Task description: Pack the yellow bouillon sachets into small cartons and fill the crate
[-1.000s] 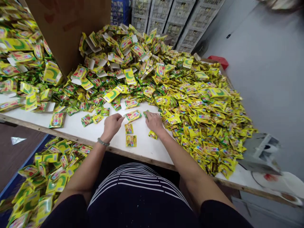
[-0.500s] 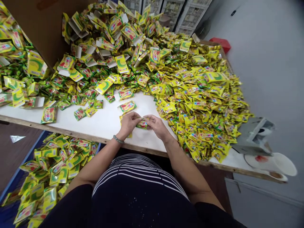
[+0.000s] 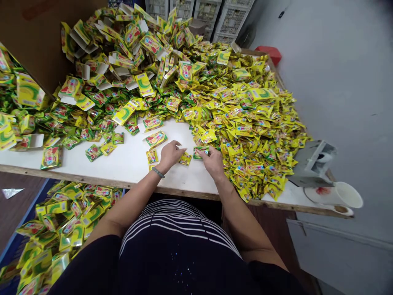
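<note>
My right hand pinches a small green packet by its right end, just above the white tabletop or touching it. To its left is my left hand, wearing a beaded bracelet, its fingers apart. A yellow packet lies by the left fingertips; whether they touch it I cannot tell. More yellow packets lie left of this hand, one partly hidden by it. Just beyond are two small printed boxes, the nearer box and the farther box.
A large heap of yellow packets covers the table's right side. Open yellow boxes are piled at the back beside a brown carton. A blue crate of filled-looking boxes stands below left. A grey device sits far right.
My hands have moved apart. The green packet, between both hands before, is now in the right hand alone, farther right. A yellow packet shows between the hands. The view has shifted.
</note>
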{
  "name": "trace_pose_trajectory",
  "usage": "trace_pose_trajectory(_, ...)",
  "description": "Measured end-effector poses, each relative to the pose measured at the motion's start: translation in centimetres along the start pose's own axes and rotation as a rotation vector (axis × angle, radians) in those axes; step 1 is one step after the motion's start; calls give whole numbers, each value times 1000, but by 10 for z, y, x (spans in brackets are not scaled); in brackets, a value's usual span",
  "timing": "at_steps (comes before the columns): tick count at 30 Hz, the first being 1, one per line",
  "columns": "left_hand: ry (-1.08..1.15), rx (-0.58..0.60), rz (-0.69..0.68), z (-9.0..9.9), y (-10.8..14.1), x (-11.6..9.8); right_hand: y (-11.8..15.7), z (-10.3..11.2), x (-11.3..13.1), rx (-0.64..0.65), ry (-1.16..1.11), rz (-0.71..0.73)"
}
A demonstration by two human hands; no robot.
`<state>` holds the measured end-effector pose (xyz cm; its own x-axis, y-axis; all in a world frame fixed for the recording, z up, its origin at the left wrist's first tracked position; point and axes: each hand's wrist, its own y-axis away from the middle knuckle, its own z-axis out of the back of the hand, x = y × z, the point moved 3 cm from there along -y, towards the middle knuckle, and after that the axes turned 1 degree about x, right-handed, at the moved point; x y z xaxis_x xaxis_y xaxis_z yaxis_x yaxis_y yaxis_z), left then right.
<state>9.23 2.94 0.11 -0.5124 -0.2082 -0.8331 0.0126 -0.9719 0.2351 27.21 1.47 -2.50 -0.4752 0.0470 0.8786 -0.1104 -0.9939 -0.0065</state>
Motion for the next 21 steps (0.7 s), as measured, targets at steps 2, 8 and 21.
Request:
trace_pose_trajectory(2,-389,17,2,-7,0,0,3,3,-9,-19,220,-29)
trace_pose_trajectory(8,-507,50,-24,-12,2,4,9,-4,-21,33,205,-19)
trace_pose_trajectory(21,648,233,50,17,20,41,16,-41,17,314,-112,70)
